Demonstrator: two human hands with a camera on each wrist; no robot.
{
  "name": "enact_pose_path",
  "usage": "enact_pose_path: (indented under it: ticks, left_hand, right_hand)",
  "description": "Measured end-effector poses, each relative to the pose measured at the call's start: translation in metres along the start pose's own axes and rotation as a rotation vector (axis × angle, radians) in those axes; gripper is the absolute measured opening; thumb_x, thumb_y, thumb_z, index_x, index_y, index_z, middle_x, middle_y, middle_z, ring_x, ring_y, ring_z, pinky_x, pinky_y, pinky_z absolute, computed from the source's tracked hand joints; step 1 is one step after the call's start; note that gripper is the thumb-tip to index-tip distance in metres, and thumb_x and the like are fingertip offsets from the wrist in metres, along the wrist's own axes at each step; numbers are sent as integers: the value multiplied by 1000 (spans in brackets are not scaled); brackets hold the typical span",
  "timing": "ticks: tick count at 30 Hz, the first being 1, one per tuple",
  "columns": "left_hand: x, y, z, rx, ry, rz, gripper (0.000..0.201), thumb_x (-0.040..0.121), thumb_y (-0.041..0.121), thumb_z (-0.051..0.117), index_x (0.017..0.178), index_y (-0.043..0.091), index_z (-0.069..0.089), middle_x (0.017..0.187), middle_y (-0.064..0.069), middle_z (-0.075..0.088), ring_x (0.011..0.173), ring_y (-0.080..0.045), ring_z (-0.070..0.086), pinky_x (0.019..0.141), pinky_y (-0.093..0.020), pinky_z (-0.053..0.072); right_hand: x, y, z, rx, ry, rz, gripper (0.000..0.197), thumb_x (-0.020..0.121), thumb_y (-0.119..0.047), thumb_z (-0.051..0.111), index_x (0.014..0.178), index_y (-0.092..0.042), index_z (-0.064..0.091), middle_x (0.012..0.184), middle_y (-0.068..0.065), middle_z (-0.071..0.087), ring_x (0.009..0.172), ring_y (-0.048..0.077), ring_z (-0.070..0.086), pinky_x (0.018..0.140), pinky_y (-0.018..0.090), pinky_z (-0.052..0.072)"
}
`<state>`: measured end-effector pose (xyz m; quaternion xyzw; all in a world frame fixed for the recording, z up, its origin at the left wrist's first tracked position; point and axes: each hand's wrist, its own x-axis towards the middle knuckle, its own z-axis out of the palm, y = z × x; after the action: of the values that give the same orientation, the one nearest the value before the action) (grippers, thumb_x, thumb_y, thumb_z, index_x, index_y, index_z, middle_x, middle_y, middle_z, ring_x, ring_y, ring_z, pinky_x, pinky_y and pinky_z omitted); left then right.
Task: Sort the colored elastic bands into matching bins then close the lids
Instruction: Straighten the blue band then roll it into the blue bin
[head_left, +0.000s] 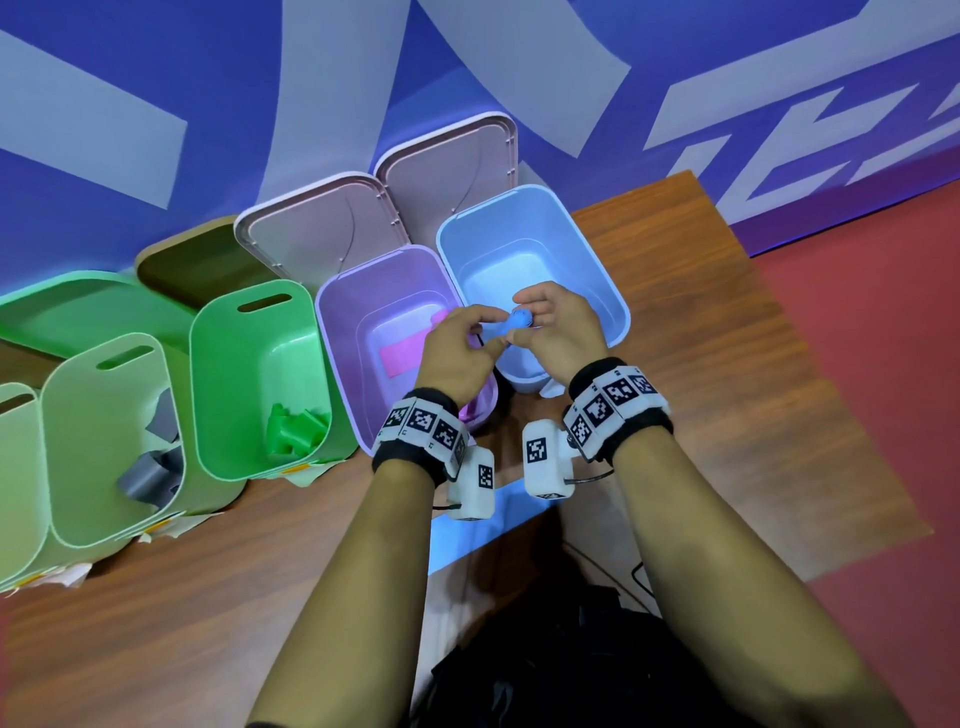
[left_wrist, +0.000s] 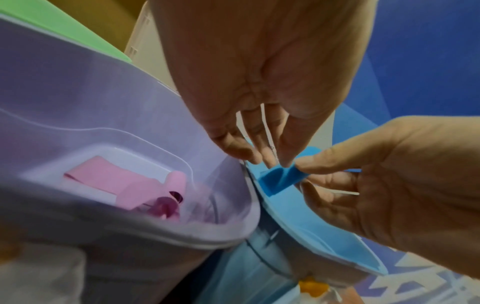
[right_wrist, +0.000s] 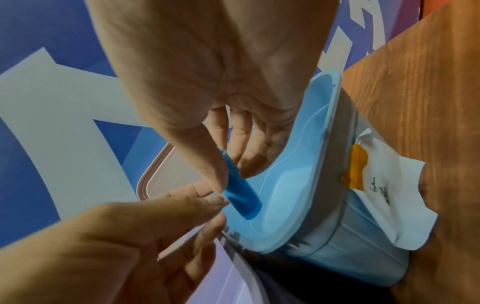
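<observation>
Both hands hold a small rolled blue band (head_left: 511, 325) just above the near left corner of the open blue bin (head_left: 618, 312). My left hand (head_left: 485, 335) pinches its left end and my right hand (head_left: 530, 319) pinches the rolled right end. In the left wrist view, the left fingertips (left_wrist: 270, 160) meet the blue band (left_wrist: 280, 179) over the bin's rim (left_wrist: 324, 236). In the right wrist view, my right hand (right_wrist: 231, 179) pinches the blue band (right_wrist: 241, 193) between thumb and fingers. The purple bin (head_left: 337, 332) holds a pink band (head_left: 400, 353).
A green bin (head_left: 208, 364) holds green bands (head_left: 296, 431). A pale green bin (head_left: 62, 415) to its left holds grey bands (head_left: 150, 467). Two pinkish lids (head_left: 322, 228) stand open behind the bins. The wooden table (head_left: 701, 364) ends at the right over red floor.
</observation>
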<state>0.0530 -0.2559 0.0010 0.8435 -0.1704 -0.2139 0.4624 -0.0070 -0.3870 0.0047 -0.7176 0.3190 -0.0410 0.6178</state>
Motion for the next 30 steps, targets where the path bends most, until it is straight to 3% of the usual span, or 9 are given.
enact_pose_path:
  ticks: [2, 4, 7, 11, 16, 21, 27, 30]
  left_hand:
    - [2, -1, 1, -40, -23, -17, 22, 86, 4, 66, 103, 18, 68, 100, 9, 66, 83, -7, 59, 84, -20, 48]
    - [3, -2, 2, -41, -43, -35, 25, 86, 0, 63, 101, 21, 67, 100, 5, 68, 75, 1, 59, 80, -18, 49]
    - [3, -4, 5, -57, -28, -56, 29, 84, -3, 60, 98, 21, 68, 91, 9, 67, 66, 8, 57, 73, -13, 47]
    - [3, -5, 7, -73, -48, -71, 29, 82, -6, 58, 96, 18, 69, 82, 14, 65, 61, 8, 56, 65, -11, 46]
    - [2, -8, 8, -68, -61, -76, 29, 83, -6, 59, 96, 18, 68, 91, 5, 68, 65, 7, 58, 73, -11, 48]
    - [-4, -8, 6, -65, -58, -68, 26, 85, -4, 61, 101, 15, 68, 99, -1, 69, 77, -4, 60, 77, -9, 49]
    - [-24, -7, -4, -63, -28, -53, 23, 85, -3, 62, 96, 16, 67, 96, -2, 69, 81, -11, 64, 82, -18, 52]
    - [-37, -7, -13, -67, -12, -49, 23, 85, -3, 61, 96, 16, 69, 95, -2, 71, 81, -14, 66, 85, -24, 53]
  right_hand:
    - [0, 1, 0, -54, -3, -6, 40, 77, 7, 73, 110, -12, 64, 100, 2, 65, 88, 11, 63, 70, 9, 49]
    - [1, 5, 1, -88, -14, -6, 40, 75, 8, 72, 108, -14, 65, 101, 3, 66, 89, 12, 63, 76, 16, 51]
    - [2, 11, 2, -77, -26, 5, 40, 74, 10, 65, 104, -17, 65, 99, 2, 66, 90, 16, 65, 80, 23, 54]
    - [1, 16, 3, -114, -3, 1, 31, 77, 6, 63, 95, -19, 66, 97, 1, 68, 84, 12, 62, 79, 23, 52]
    - [-2, 18, 2, -162, 6, 6, 32, 79, 6, 58, 91, -23, 64, 100, -1, 68, 88, 13, 64, 82, 24, 53]
    - [-9, 12, -1, -167, 22, 0, 35, 78, 11, 54, 93, -19, 65, 103, 1, 68, 90, 15, 65, 82, 21, 51]
    - [-27, 2, 3, -205, -2, -36, 27, 80, 5, 61, 96, -15, 68, 99, 1, 69, 86, 14, 64, 76, 18, 49]
    - [-39, -2, 10, -250, 2, -59, 21, 81, 0, 63, 94, -17, 69, 93, -1, 70, 83, 13, 63, 78, 23, 50]
